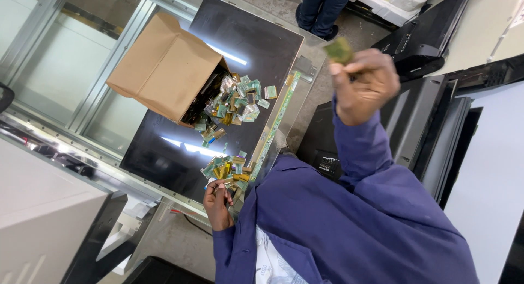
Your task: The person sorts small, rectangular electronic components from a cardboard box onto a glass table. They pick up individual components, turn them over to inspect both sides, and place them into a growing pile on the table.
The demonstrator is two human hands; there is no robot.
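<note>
1. The right hand (364,86) is raised above the counter (305,104); its fingers are closed on a small green piece (339,49).
2. The left hand (217,199) is closed on some pieces at the near pile of green and gold pieces (228,170).
3. A tipped cardboard box (166,65) spills a second pile (236,101) onto the dark glossy panel (256,38).
</note>
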